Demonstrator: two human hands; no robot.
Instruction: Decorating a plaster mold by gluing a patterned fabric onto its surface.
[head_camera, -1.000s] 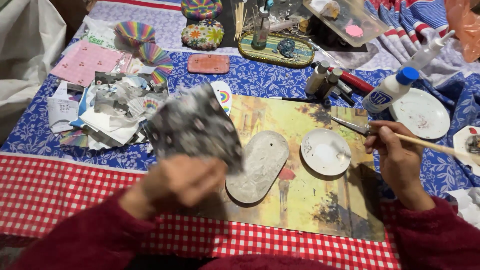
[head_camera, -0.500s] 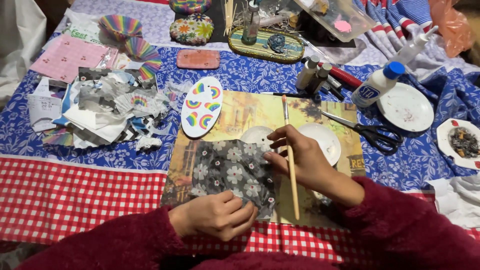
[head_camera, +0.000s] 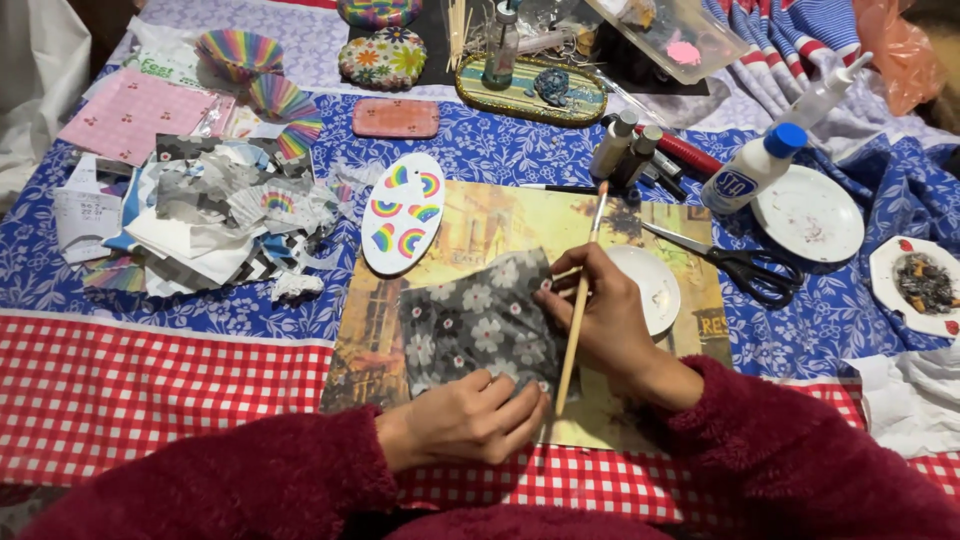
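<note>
- Grey floral napkin (head_camera: 478, 325), thin and soft, lying flat on a glossy printed mat (head_camera: 480, 225) at the counter's middle.
- Left hand (head_camera: 470, 418) pressing the napkin's near edge, grip narrow, fingers curled on the paper.
- Right hand (head_camera: 600, 320) touching the napkin's right edge, grip closed on a slim wooden brush (head_camera: 580, 300).
- Just beside: smooth oval plaque (head_camera: 403, 212) with rainbows, round white dish (head_camera: 655, 290), black scissors (head_camera: 745, 270).

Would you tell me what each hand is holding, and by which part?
The right hand grips a wooden paintbrush around mid-handle while its fingertips touch the grey flowered napkin. The left hand pinches that napkin's near edge.
</note>
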